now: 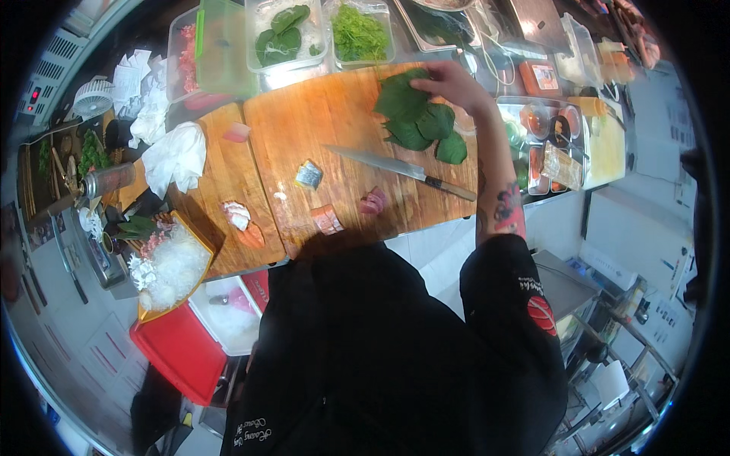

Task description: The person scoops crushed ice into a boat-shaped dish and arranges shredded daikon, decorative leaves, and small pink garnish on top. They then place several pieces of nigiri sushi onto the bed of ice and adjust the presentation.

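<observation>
At the far right of the wooden cutting board (308, 108), my right hand (450, 85) pinches a large green leaf (402, 94), likely shiso, between thumb and fingers. More of these leaves (436, 121) lie fanned on the board just below it. A long kitchen knife (388, 163) rests nearer to me, its wooden handle to the right and its blade pointing left. Small portions of fish lie about it: a silver-skinned piece (308, 175), an orange piece (327, 219) and dark pink slices (373, 201). My left hand is out of view.
Plastic tubs of leaves (278, 45) and leafy greens (360, 34) line the back. A boat-shaped dish (177, 265) with white shreds overhangs the left front. A crumpled white cloth (175, 157) lies left, behind salmon (251, 235). A garnish tray (544, 142) stands right.
</observation>
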